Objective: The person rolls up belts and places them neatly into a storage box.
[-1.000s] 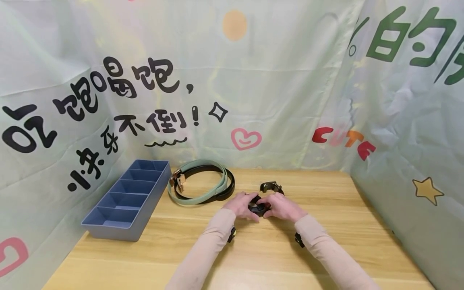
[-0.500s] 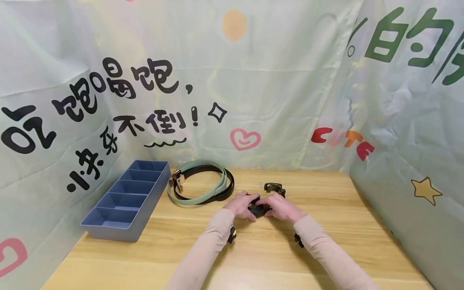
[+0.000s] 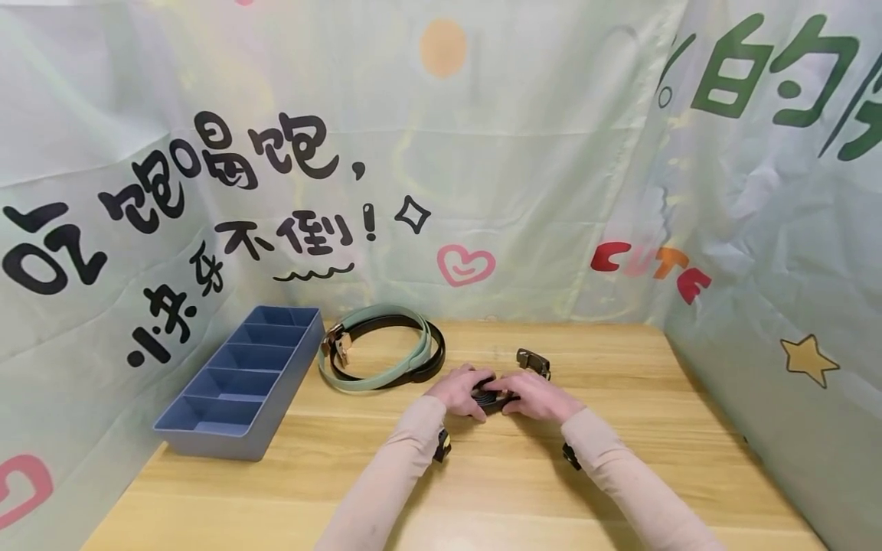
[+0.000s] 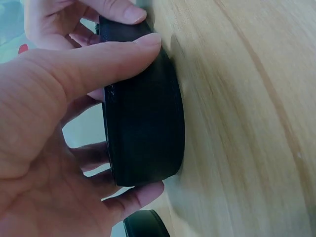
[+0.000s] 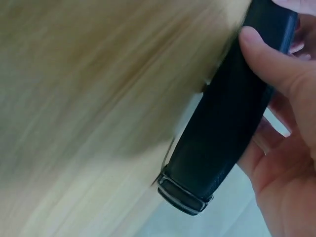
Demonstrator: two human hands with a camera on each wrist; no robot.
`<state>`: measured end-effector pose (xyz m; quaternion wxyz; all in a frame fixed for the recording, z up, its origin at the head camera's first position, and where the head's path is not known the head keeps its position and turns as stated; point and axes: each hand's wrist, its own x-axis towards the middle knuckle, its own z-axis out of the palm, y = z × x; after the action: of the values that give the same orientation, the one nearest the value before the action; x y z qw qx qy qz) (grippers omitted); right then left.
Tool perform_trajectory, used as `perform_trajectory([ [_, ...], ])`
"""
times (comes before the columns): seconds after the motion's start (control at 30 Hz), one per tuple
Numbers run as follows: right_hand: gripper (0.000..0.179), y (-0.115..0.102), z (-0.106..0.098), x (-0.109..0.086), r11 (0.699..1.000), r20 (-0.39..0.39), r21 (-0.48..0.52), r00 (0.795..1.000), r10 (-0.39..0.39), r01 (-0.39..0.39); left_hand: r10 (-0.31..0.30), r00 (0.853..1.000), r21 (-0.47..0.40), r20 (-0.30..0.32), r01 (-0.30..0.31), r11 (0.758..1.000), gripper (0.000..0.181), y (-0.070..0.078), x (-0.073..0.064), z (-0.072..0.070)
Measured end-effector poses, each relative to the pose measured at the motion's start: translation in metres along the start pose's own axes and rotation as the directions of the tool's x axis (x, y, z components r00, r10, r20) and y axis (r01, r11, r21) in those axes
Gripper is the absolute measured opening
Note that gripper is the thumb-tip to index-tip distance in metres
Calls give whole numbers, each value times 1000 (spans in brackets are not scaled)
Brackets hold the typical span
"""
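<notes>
A black belt (image 3: 491, 404), partly wound into a coil, stands on edge on the wooden table between both hands. My left hand (image 3: 460, 390) grips the coil from the left; in the left wrist view its thumb presses the outer face of the belt (image 4: 145, 123). From the right, my right hand (image 3: 540, 396) holds the same belt, thumb on the outer face and fingers behind the strap (image 5: 227, 113). The belt's dark metal buckle (image 3: 534, 361) sticks out beyond the right hand. In the right wrist view this buckle (image 5: 183, 195) closes off the loose end. The hands partly hide the coil.
A blue tray with several compartments (image 3: 282, 398) stands at the left of the table. Between it and the hands, a pale green belt (image 3: 375, 379) lies looped over another black belt (image 3: 434, 367). Printed cloth (image 3: 537, 191) encloses the table's back and sides.
The buckle end has swung to the right and turned more askew behind the right hand. Both hands have stayed on the coil with only slight shifts.
</notes>
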<state>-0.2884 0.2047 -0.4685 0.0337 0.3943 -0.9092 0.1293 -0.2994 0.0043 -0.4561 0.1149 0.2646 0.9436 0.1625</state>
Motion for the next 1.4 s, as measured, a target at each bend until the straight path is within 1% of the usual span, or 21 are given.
perform_trajectory([
  [0.1,43,-1,1,0,1000,-15,-14,1000,22,-23,-31,999,-1,14,31,1000,85,2,-3,1],
  [0.17,39,-1,1,1,999,-37,-24,999,33,-34,-60,998,-1,11,60,998,87,4,-4,2],
  [0.3,34,-2,3,2,999,-70,-27,997,39,-41,-121,992,-4,-25,121,993,89,6,-5,5],
  [0.4,35,-1,4,2,999,-66,-27,997,40,-42,-136,990,15,-46,137,990,90,6,-4,6],
  [0.53,43,3,2,1,999,-30,-8,998,50,-50,-110,993,14,-43,111,994,87,4,-3,1],
  [0.6,47,5,1,0,998,-4,8,998,56,-56,-93,995,4,-29,94,996,87,3,-3,-1],
  [0.7,49,8,0,-2,998,32,37,998,46,-47,-68,998,-3,-6,68,998,89,2,-3,-1],
  [0.8,45,8,-2,-2,997,32,61,999,35,-37,-40,999,-1,3,40,999,88,1,-1,0],
  [0.9,39,8,-2,1,997,6,57,999,46,-47,-35,999,8,-5,35,999,87,1,0,0],
  [0.97,37,8,-2,1,997,-11,43,998,63,-63,-49,999,17,-18,49,999,85,3,-1,0],
  [1.07,35,5,-1,2,997,-36,34,997,66,-64,-83,995,38,-46,85,996,84,6,-2,1],
  [1.17,35,4,0,1,998,-50,33,997,55,-54,-89,994,74,-69,94,993,82,7,-1,2],
  [1.27,40,4,2,-1,999,-33,34,998,44,-43,-58,996,93,-68,64,994,80,5,0,4],
  [1.4,44,6,0,-3,999,-2,40,1000,18,-18,-16,999,72,-36,19,997,83,0,1,4],
])
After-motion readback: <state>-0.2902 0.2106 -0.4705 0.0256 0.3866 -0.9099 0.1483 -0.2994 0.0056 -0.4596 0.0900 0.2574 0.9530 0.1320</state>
